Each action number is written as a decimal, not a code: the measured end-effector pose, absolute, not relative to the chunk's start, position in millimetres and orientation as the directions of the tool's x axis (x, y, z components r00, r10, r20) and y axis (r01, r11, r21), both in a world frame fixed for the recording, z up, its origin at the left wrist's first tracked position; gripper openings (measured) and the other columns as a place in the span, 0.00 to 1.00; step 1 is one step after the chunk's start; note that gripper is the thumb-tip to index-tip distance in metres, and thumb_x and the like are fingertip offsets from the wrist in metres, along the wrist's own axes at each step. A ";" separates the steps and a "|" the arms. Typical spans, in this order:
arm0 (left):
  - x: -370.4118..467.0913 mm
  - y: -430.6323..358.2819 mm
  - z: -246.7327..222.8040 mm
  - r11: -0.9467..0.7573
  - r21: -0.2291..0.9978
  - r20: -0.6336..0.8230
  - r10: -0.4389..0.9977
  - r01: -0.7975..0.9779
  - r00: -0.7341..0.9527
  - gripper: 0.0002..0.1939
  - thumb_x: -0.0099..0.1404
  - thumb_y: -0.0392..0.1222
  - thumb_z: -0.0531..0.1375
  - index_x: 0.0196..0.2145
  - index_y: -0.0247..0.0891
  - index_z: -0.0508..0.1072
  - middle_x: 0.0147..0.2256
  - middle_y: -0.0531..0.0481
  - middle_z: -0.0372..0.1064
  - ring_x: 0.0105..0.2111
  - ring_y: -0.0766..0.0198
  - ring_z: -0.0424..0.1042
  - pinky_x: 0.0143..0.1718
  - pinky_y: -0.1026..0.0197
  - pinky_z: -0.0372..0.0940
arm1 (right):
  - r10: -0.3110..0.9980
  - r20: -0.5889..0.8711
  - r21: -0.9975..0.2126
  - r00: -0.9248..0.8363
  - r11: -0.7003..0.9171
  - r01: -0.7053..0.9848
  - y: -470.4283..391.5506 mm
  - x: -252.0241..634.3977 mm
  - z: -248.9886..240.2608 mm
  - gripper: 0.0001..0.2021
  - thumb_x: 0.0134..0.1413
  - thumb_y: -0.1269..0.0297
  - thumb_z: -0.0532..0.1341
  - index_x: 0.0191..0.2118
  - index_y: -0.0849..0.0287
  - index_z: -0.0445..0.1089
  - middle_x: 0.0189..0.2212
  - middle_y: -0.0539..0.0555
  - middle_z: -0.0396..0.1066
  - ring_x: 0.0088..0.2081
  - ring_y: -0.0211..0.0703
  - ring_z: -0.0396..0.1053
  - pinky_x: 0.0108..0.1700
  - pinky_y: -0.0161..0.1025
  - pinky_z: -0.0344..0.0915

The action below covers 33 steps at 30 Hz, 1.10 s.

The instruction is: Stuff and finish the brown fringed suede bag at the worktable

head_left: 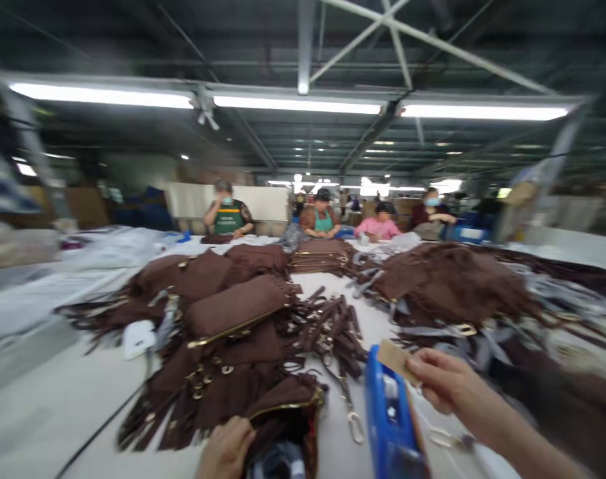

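Down at six o'clock, left hand (226, 449) curled tight on the edge of an open brown bag (287, 416) with a gold zip. Next, toward five o'clock, a blue box (390, 416). Just above it, right hand (445, 379), fingers pinched shut on a small tan card (396, 360).

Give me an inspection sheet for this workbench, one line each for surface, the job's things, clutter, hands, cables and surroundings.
Surface: long pale table, bare near the left edge.
Job's things: open brown bag with gold-coloured trim at the near edge; small tan card; blue device beneath the card.
Clutter: heaps of brown fringed bags, loose brown straps with metal clips, a white object.
Hands: left hand grips the open bag's rim; right hand pinches the card.
Cables: one dark cable runs across the table from the near left.
Surroundings: four seated people at the far end; strip lights overhead; image blurred.
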<state>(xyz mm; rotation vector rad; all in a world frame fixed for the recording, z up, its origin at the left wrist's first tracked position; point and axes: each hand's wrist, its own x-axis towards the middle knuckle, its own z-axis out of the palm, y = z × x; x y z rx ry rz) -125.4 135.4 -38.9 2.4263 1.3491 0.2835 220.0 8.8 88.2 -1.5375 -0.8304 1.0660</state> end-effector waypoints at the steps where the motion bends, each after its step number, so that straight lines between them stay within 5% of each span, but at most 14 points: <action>1: -119.3 130.4 -36.4 -0.455 0.404 -0.018 0.863 0.794 0.504 0.15 0.65 0.35 0.45 0.30 0.39 0.69 0.34 0.46 0.70 0.37 0.59 0.68 0.40 0.56 0.59 | 0.925 -0.229 -0.973 0.304 -0.230 -0.031 22.9 204.3 94.5 0.24 0.32 0.43 0.66 0.23 0.59 0.60 0.12 0.43 0.53 0.14 0.28 0.47 0.17 0.29 0.41; 5: -103.8 142.3 -31.5 -0.321 0.457 -0.125 0.900 0.829 0.418 0.01 0.59 0.35 0.58 0.31 0.37 0.70 0.36 0.47 0.70 0.40 0.59 0.68 0.44 0.53 0.61 | 0.951 -0.309 -0.951 -0.014 -0.309 -0.014 95.1 129.1 98.1 0.24 0.31 0.43 0.67 0.23 0.57 0.60 0.10 0.44 0.54 0.12 0.28 0.47 0.17 0.30 0.41; 7: -125.3 158.7 -16.4 -0.271 0.524 -0.145 0.906 0.807 0.398 0.07 0.60 0.42 0.59 0.33 0.35 0.70 0.37 0.48 0.69 0.38 0.61 0.68 0.44 0.51 0.63 | 0.941 -0.299 -0.953 -0.157 -0.302 0.004 127.0 80.5 96.5 0.22 0.35 0.44 0.66 0.24 0.57 0.60 0.11 0.45 0.57 0.13 0.29 0.50 0.17 0.29 0.42; 13: -338.6 201.6 88.9 -0.162 0.741 -0.053 0.953 0.652 0.297 0.08 0.62 0.47 0.57 0.39 0.45 0.69 0.43 0.47 0.66 0.41 0.62 0.68 0.37 0.60 0.66 | 0.925 -0.222 -0.973 -0.308 -0.232 0.003 177.9 -58.3 102.3 0.19 0.34 0.50 0.65 0.24 0.59 0.60 0.13 0.46 0.61 0.15 0.31 0.57 0.16 0.27 0.47; 15: -403.3 210.8 111.9 -0.121 0.790 -0.063 0.959 0.601 0.277 0.17 0.69 0.44 0.44 0.42 0.32 0.68 0.39 0.46 0.67 0.41 0.62 0.69 0.40 0.53 0.66 | 0.907 -0.234 -0.966 -0.349 -0.258 -0.025 185.7 -94.4 105.9 0.15 0.36 0.55 0.64 0.23 0.59 0.60 0.14 0.46 0.62 0.16 0.31 0.59 0.16 0.26 0.49; 19: -442.6 216.2 118.9 -0.013 0.862 -0.176 0.930 0.506 0.323 0.21 0.68 0.33 0.40 0.34 0.40 0.73 0.35 0.50 0.73 0.39 0.64 0.72 0.32 0.55 0.66 | 0.863 -0.302 -0.939 -0.404 -0.343 -0.033 192.7 -156.0 110.3 0.07 0.43 0.66 0.59 0.23 0.60 0.59 0.13 0.47 0.63 0.15 0.31 0.60 0.15 0.25 0.50; 23: -416.5 214.3 117.6 0.057 0.869 -0.278 0.878 0.492 0.390 0.17 0.64 0.33 0.46 0.26 0.32 0.73 0.29 0.52 0.72 0.34 0.65 0.73 0.22 0.61 0.62 | 0.858 -0.305 -0.934 -0.414 -0.354 -0.044 193.7 -205.8 106.1 0.05 0.47 0.69 0.57 0.25 0.60 0.58 0.13 0.48 0.64 0.15 0.33 0.62 0.15 0.25 0.54; 27: -402.0 209.9 126.6 0.050 0.845 -0.280 0.889 0.532 0.362 0.15 0.65 0.31 0.48 0.27 0.35 0.73 0.31 0.53 0.74 0.38 0.68 0.72 0.26 0.64 0.66 | 0.875 -0.291 -0.950 -0.387 -0.312 0.010 190.9 -238.4 100.0 0.04 0.47 0.72 0.54 0.27 0.58 0.55 0.11 0.47 0.64 0.12 0.34 0.60 0.14 0.26 0.55; 31: -410.3 210.2 129.1 0.000 0.742 -0.241 0.933 0.670 0.268 0.12 0.62 0.32 0.54 0.22 0.30 0.71 0.27 0.52 0.73 0.30 0.70 0.73 0.26 0.66 0.67 | 0.869 -0.188 -0.977 -0.457 -0.212 0.000 183.0 -243.9 102.9 0.07 0.46 0.74 0.52 0.34 0.59 0.57 0.15 0.46 0.64 0.15 0.35 0.62 0.18 0.29 0.60; 33: -399.6 213.7 113.5 -0.056 0.657 -0.181 0.956 0.752 0.230 0.20 0.65 0.33 0.45 0.22 0.21 0.68 0.27 0.54 0.69 0.27 0.74 0.71 0.25 0.68 0.63 | 0.879 -0.150 -0.989 -0.452 -0.141 0.053 177.7 -229.2 107.5 0.11 0.46 0.73 0.54 0.39 0.60 0.59 0.23 0.48 0.66 0.19 0.35 0.65 0.21 0.32 0.63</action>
